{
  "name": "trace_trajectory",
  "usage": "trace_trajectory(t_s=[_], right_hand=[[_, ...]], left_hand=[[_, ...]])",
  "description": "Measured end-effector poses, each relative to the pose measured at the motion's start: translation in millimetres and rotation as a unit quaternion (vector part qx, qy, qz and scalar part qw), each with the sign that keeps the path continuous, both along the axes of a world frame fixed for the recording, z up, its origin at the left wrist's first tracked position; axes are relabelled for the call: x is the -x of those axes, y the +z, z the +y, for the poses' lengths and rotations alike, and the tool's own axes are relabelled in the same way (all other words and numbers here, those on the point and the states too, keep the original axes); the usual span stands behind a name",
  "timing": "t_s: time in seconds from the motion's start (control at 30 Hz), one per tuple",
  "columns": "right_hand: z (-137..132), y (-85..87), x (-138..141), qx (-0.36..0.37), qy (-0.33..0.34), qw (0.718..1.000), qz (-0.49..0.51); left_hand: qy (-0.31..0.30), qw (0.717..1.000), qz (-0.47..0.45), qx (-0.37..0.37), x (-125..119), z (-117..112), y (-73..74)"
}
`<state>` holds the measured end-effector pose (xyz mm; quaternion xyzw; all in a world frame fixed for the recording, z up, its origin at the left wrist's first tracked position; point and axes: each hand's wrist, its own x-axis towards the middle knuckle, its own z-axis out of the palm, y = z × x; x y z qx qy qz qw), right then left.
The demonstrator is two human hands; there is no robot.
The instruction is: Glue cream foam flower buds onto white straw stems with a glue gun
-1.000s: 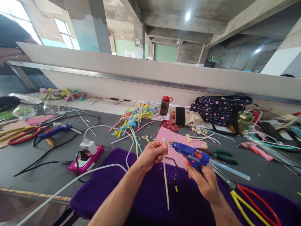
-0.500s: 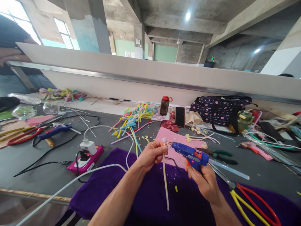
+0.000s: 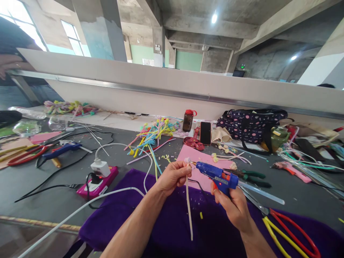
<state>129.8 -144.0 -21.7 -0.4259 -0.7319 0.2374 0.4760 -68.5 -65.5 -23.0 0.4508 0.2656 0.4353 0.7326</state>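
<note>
My left hand (image 3: 176,176) pinches a thin cream stem (image 3: 189,211) near its top, and the stem hangs down over the purple cloth (image 3: 118,222). At the top of the stem, just above my fingertips, sits a small pale lilac piece (image 3: 187,160). My right hand (image 3: 233,204) is wrapped round the handle of a blue hot glue gun (image 3: 215,174), with a clear glue stick (image 3: 264,193) jutting from its back. The metal nozzle points left and is at the lilac piece; whether it touches is too small to tell.
Pink foam sheet (image 3: 193,154) lies behind my hands. Red-and-yellow-handled scissors (image 3: 290,229) and green-handled pliers (image 3: 255,178) are at right. A magenta power strip (image 3: 100,184) with trailing cables is at left. Coloured stems (image 3: 154,134), a bottle (image 3: 188,120) and a phone (image 3: 205,133) stand further back.
Both hands, the stem and the glue gun hold nearly the same place. At far left, the other person's hand has shifted slightly.
</note>
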Motion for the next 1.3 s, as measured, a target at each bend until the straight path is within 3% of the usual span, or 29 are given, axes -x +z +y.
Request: trace_trajectory(t_s=[0.37, 0.5, 0.63, 0.73, 0.8, 1.03, 1.3], right_hand=[[-1.5, 1.7, -1.7, 0.026, 0.018, 0.999, 0.011], [5.4, -2.9, -4.2, 0.078, -0.018, 0.991, 0.103], [25.2, -17.8, -7.5, 0.193, -0.087, 0.942, 0.262], [42.7, -28.5, -8.4, 0.284, -0.078, 0.900, 0.321], [53.8, -33.8, -8.1, 0.307, -0.068, 0.889, 0.331], [82.9, -47.1, -6.2, 0.289, -0.098, 0.905, 0.297], [84.0, -48.9, -2.8, 0.264, -0.136, 0.939, 0.174]], left_hand=[[0.003, 1.000, 0.008, 0.002, 0.2, 0.3, 0.3], [0.007, 1.000, 0.010, 0.005, 0.7, 0.1, 0.9], [0.004, 1.000, 0.002, 0.001, 1.1, -0.7, 1.3], [0.001, 1.000, -0.008, -0.002, 1.5, -1.3, 2.3], [0.002, 1.000, -0.014, -0.003, 2.0, -1.5, 3.3], [0.006, 1.000, -0.011, -0.002, 3.3, -1.8, 6.3], [-0.008, 1.000, -0.015, 0.009, -1.4, -4.0, 2.1]])
